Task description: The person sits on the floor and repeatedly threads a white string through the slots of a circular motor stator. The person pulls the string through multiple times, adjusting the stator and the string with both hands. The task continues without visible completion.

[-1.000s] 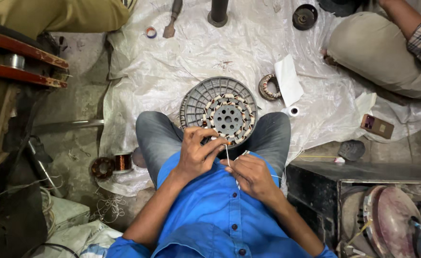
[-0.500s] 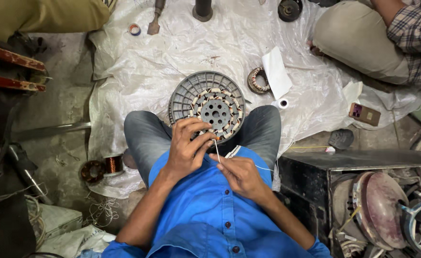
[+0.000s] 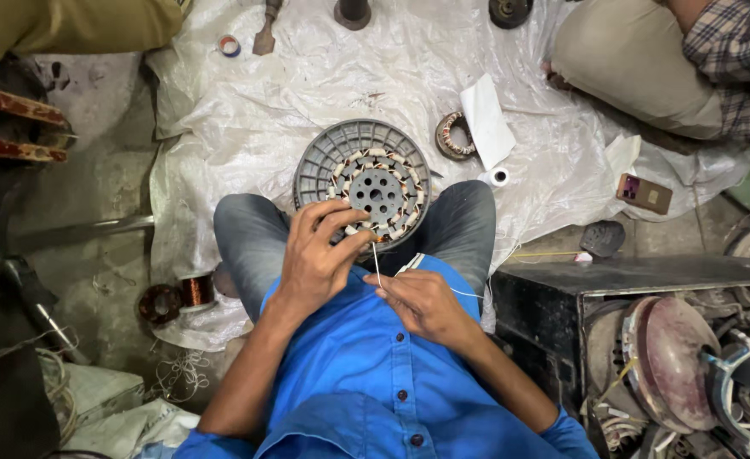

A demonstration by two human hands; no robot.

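Head view shows one round grey stator [image 3: 363,177] with copper windings about a perforated hub, propped between our knees on the white plastic sheet [image 3: 247,102]. From its near edge one thin wire [image 3: 376,263] rises toward us. Our left hand [image 3: 317,255] curls over the stator's near rim, thumb and forefinger closed together at the windings where the wire starts; whether they pinch the wire itself we cannot tell. Our right hand [image 3: 422,302] sits just below, above the blue shirt [image 3: 366,374], its fingertips pinched shut on the wire's lower end, so the wire runs upright between the two hands.

Counting outward: one small wound ring [image 3: 451,136] beside one white paper slip [image 3: 487,123], one little white tape roll [image 3: 498,177], one copper wire spool [image 3: 195,291] on the floor to our left, one small phone-like block [image 3: 644,194] to our right, one black metal box [image 3: 613,289].

Compared with half a second ago, both hands hold the same pose at the stator's edge; the view has drifted a little, and the stator sits slightly lower in frame.

Another person's bent leg [image 3: 630,64] rests on the sheet's far right.
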